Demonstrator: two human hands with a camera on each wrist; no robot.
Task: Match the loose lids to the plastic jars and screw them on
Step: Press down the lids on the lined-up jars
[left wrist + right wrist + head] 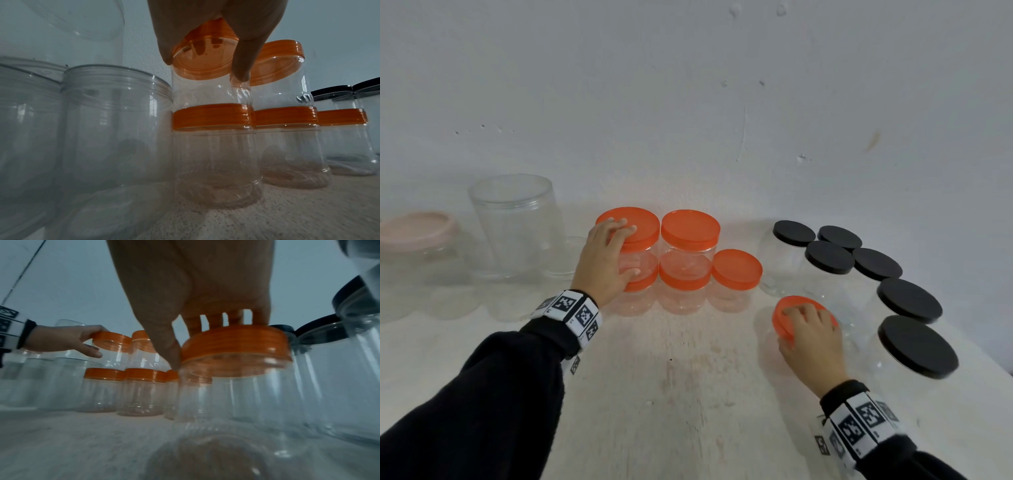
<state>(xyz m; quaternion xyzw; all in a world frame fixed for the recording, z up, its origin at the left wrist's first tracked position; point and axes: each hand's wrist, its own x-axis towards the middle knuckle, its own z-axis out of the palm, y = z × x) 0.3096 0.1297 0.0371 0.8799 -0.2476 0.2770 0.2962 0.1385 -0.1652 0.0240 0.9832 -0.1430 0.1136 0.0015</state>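
Several clear plastic jars with orange lids stand at the middle back of the table: two stacked on two, and one (736,270) beside them. My left hand (619,248) grips the upper left stacked jar (205,91), with fingers over its orange lid (643,222) and the thumb (240,65) down its side. Nearer and to the right, my right hand (808,325) grips from above the orange lid (236,344) that sits on a clear jar (236,394); its fingers curl round the rim. In the right wrist view my left hand (68,339) shows at the left.
Several clear jars with black lids (907,299) crowd the right side, close to my right hand. Lidless clear jars (513,222) and a pink-lidded jar (414,229) stand at the back left. A pale wall runs behind. The pale tabletop (671,377) lies between my arms.
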